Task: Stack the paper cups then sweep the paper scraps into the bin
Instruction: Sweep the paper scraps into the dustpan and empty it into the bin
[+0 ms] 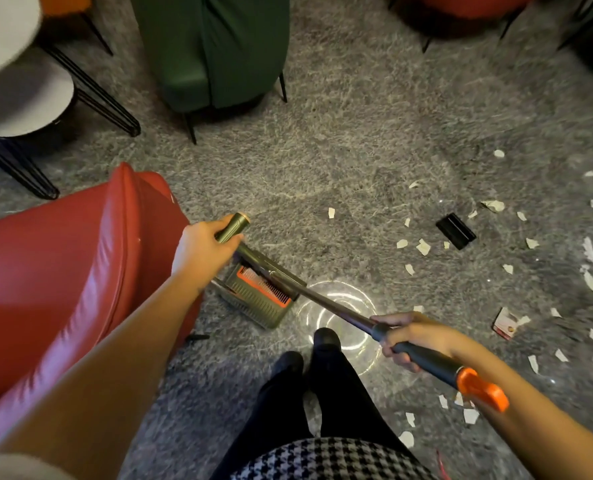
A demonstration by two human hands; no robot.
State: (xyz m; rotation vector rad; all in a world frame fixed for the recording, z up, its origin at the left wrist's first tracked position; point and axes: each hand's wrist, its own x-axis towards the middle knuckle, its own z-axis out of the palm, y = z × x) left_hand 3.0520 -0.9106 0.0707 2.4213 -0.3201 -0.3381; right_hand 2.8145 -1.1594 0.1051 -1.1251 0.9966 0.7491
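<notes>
My left hand [203, 249] grips the olive handle of a dustpan [258, 294], which rests on the grey carpet beside a red armchair. The pan has an orange comb inside. My right hand [414, 337] holds the dark grip of a broom handle [437, 362] with an orange end; its metal pole runs up-left to the dustpan. Several white paper scraps [423, 247] lie scattered over the carpet to the right and near my feet. No paper cups or bin are in view.
A red armchair [63, 271] stands close on the left, a green chair [215, 50] ahead, white tables with black wire legs [25, 95] at the far left. A small black object [456, 231] and a red-white card [506, 322] lie among the scraps.
</notes>
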